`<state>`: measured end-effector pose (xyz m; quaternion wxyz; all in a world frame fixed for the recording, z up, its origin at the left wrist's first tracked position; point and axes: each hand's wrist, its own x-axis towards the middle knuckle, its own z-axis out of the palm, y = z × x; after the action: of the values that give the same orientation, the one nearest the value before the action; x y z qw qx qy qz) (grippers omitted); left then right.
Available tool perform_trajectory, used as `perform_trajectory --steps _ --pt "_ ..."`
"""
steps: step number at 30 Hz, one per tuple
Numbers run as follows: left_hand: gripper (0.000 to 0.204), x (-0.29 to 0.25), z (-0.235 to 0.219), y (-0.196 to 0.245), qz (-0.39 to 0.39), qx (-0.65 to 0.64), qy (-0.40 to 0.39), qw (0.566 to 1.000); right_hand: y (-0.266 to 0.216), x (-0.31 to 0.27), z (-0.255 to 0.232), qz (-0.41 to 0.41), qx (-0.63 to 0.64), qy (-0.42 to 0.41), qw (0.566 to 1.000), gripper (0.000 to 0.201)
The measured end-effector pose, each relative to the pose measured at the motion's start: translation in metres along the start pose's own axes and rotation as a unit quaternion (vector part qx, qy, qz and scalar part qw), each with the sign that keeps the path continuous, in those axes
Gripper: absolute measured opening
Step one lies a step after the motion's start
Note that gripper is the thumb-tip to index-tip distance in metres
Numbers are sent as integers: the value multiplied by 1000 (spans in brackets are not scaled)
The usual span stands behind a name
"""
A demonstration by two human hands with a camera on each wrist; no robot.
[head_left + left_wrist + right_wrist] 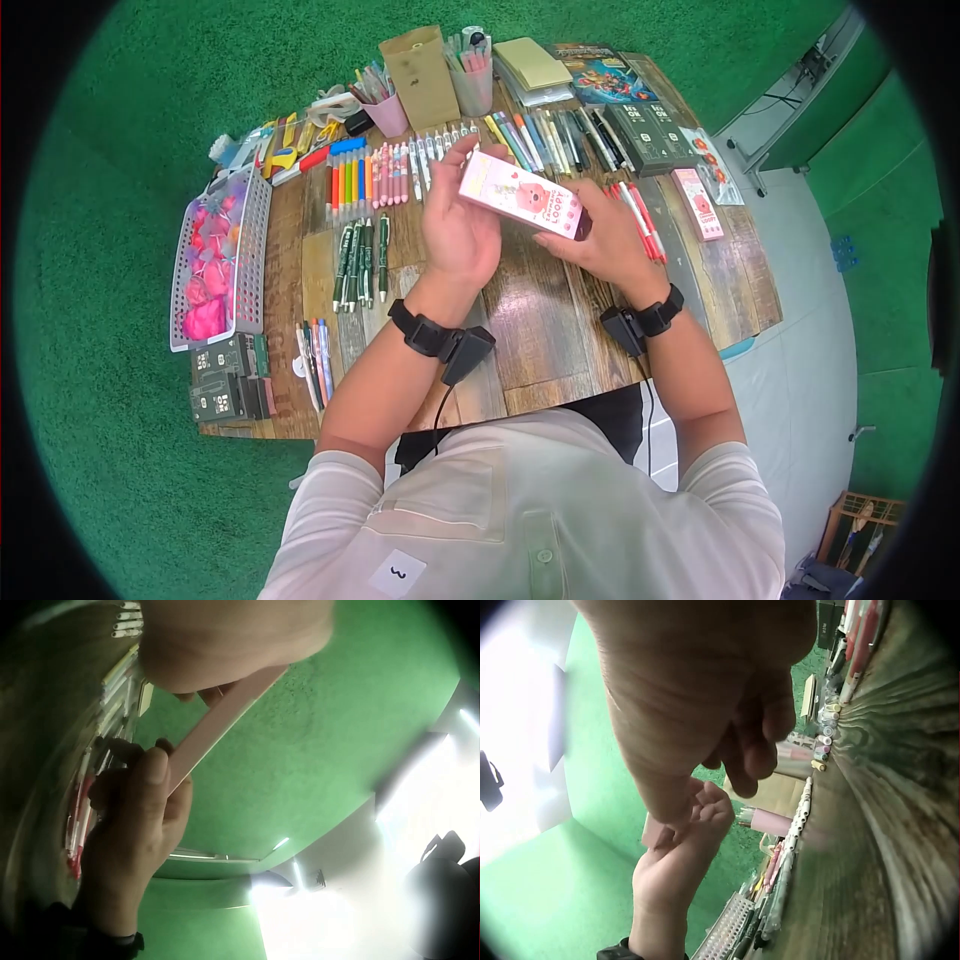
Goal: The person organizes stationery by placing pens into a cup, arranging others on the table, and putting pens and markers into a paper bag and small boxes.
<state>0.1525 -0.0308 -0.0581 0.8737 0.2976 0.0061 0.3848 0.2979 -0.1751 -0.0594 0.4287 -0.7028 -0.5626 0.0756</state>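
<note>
A slim pink-and-white box (520,195), printed with a pink cartoon character and the word LOOPY, is held tilted above the table between both hands. My left hand (462,235) has its palm turned up and cradles the box's left end, its fingers partly hidden behind it. On the opposite end, my right hand (610,240) grips the box between thumb and fingers. Seen edge-on in the left wrist view, the box (217,724) runs from the right thumb (155,766) up to the left palm. The left hand's curled fingers (712,806) show in the right wrist view.
A similar pink box (697,205) lies at the right beside red pens (640,222). Rows of pens and markers (347,185) cross the table's middle. Dark green pens (360,262) lie nearer. A white basket (250,265) stands left, pen cups (385,115) and a paper bag (418,75) behind.
</note>
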Motion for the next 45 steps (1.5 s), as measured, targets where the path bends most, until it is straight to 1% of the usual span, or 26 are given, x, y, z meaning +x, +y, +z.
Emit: perform_trajectory --steps 2,3,4,6,7,8,12,14,15,22,24,28,30,31,33,34,35,36,37,38,39,40,41,42,44,45 --pt "49 -7 13 -3 42 76 42 995 1 1 1 8 -66 39 997 64" --pt "48 -8 10 -5 52 80 14 995 0 1 1 9 -66 41 997 64" --pt "48 -9 9 -9 50 80 13 995 0 1 2 11 -78 50 996 64" --pt "49 -13 10 -19 72 181 12 981 -1 0 3 16 -91 59 994 65" --pt "54 -14 9 -19 60 178 -4 982 1 0 4 8 -91 63 994 64" --pt "54 -13 8 -19 57 177 -5 983 1 0 4 0 -91 68 994 64" --pt "53 -11 4 -21 36 158 -9 987 1 -2 0 20 -117 61 991 64" --pt "52 -11 5 -19 50 187 -8 981 0 -1 -3 -8 -62 26 998 66" --pt "52 -11 6 -18 48 190 -8 981 2 1 0 -65 -48 49 996 69" --pt "55 -18 15 -21 41 204 -23 978 -5 -6 -18 -95 -66 50 992 70" --pt "55 -20 16 -23 23 213 -27 976 -13 -15 -22 -58 -101 39 992 69" --pt "60 -25 16 -30 5 214 -50 976 -13 -31 -27 -42 -109 42 992 65" --pt "64 -25 15 -33 2 304 -36 952 -18 -40 -37 -17 -113 55 992 61" --pt "67 -28 18 -30 -26 304 -55 951 -17 -43 -44 -15 -116 55 992 61" --pt "68 -27 18 -28 -19 315 -44 948 -12 -51 -61 83 -138 79 984 59" --pt "68 -27 19 -27 -11 329 -31 944 -6 -54 -70 83 -141 78 983 59" --pt "61 -27 22 -26 -1 331 -17 943 2 -57 -79 117 -184 100 971 57" --pt "61 -26 20 -25 -1 329 -17 944 11 -60 -88 150 -226 122 955 56" --pt "55 -24 16 -22 -14 329 -15 944 20 -63 -97 149 -228 121 955 56" --pt "48 -23 14 -20 -26 330 -12 944 30 -66 -105 185 -268 132 936 54" --pt "48 -22 13 -20 -26 328 -11 944 40 -68 -113 220 -308 143 915 53" --pt "43 -22 13 -19 -23 325 -3 946 50 -69 -119 219 -310 142 914 53" --pt "39 -22 13 -19 -21 321 5 947 60 -70 -124 235 -330 157 901 53" --pt "39 -23 13 -19 -21 319 6 947 66 -70 -130 250 -351 172 886 54" --pt "36 -23 13 -17 -29 327 8 944 76 -69 -138 252 -354 161 886 53" --pt "36 -22 13 -17 -29 327 9 945 78 -68 -140 275 -355 157 880 53"
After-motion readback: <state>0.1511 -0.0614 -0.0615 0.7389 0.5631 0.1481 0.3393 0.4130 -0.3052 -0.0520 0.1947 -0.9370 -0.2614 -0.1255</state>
